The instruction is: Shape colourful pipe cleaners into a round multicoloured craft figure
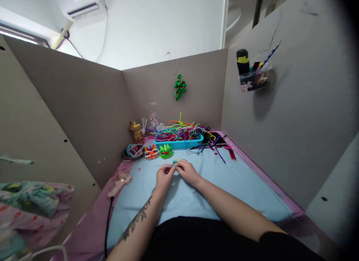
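Observation:
Over the middle of the light blue cloth, my left hand (164,177) and my right hand (188,173) meet with their fingertips pinched together. Between them is a small blue and yellow fuzzy pipe-cleaner piece (176,161), mostly covered by my fingers. A thin pale strip sticks out leftward by my left hand; its kind is too blurred to tell. Just beyond my hands sit two finished-looking fuzzy animal heads, one orange and white (152,152), the other green (166,151). A pair of metal tweezers or similar slim tool (193,152) lies behind my right hand.
A blue tray (179,144) heaped with coloured pipe cleaners stands at the back. Left are a dark bowl (133,152), a yellow-lidded cup (136,131) and a pink corded glue gun (120,185). Grey panels enclose three sides. A green ornament (180,87) and a clear holder (254,79) hang there.

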`<state>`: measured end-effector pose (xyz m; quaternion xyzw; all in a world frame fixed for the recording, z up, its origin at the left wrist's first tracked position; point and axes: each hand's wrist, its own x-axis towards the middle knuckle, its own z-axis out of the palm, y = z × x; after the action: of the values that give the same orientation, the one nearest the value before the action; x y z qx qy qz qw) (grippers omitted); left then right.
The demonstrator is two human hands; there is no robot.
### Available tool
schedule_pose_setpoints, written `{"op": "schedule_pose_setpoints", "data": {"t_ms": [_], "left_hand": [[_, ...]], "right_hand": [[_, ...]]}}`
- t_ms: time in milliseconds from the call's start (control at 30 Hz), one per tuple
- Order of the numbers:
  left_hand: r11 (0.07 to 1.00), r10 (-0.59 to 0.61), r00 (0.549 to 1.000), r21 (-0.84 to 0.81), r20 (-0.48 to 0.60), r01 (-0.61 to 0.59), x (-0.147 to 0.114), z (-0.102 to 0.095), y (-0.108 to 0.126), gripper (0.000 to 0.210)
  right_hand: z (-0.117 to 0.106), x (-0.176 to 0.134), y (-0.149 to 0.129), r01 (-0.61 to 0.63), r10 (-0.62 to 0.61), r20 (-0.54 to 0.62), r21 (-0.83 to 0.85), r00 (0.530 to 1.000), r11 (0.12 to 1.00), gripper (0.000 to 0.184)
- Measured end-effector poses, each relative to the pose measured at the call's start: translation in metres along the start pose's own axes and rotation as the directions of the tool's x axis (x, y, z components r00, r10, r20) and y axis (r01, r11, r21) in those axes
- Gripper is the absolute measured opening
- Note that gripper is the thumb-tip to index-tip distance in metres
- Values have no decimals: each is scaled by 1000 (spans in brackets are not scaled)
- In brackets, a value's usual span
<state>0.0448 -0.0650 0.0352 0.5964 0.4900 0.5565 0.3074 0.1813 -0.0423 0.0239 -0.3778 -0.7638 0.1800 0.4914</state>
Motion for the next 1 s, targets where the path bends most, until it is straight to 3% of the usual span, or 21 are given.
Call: {"op": "schedule_pose_setpoints", "data": {"t_ms": [467, 1000], "left_hand": [[999, -39, 999, 1, -7, 39, 0, 2, 1, 26], [995, 64, 996, 70, 54, -68, -1, 1, -2, 22]], "right_hand": [[0, -1, 2, 19, -18, -120, 6, 993, 1000, 14], [1, -1, -2, -18, 16, -81, -20, 997, 1000, 14]]}}
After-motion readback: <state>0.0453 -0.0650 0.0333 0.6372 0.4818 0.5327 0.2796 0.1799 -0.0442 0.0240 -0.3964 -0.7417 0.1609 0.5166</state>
